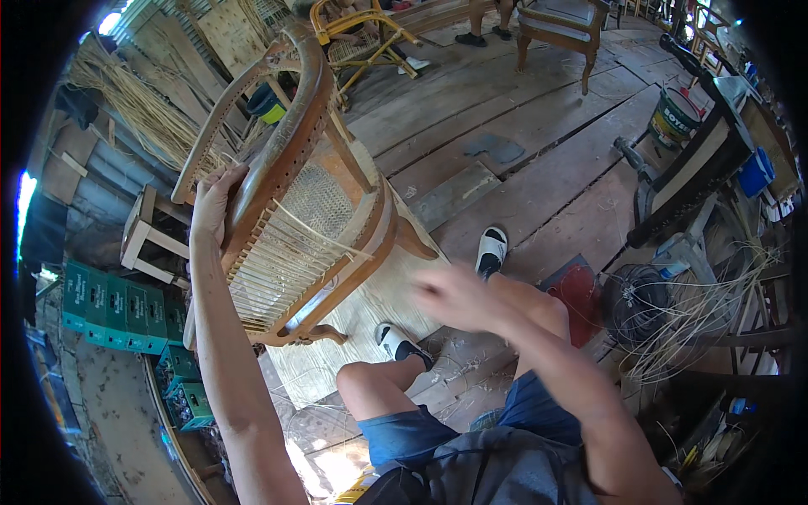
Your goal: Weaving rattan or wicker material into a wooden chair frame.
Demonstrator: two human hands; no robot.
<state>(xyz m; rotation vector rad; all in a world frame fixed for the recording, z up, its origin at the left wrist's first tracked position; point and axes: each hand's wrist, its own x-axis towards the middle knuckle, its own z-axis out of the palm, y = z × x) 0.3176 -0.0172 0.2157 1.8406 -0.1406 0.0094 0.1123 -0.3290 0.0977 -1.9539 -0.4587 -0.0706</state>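
Note:
In front of me a wooden chair (286,160) stands tilted, its curved back frame drilled with a row of small holes. Pale cane strands (282,261) run side by side across part of it, and one loose strand (311,229) stretches toward the right edge of the frame. A finished woven cane panel (316,202) shows beyond them. My left hand (217,198) is closed around the left side of the back frame, fingertips partly hidden behind the wood. My right hand (454,299) hovers right of the chair, apart from it and smeared by motion; whether it holds a strand cannot be seen.
Under the chair lies a plywood sheet (303,383). Green crates (126,307) are stacked at left, below bundled cane (143,109). Coiled strands (635,303) and a paint bucket (673,118) sit at right. Another person's feet (484,37) and a wooden armchair (562,29) are far off.

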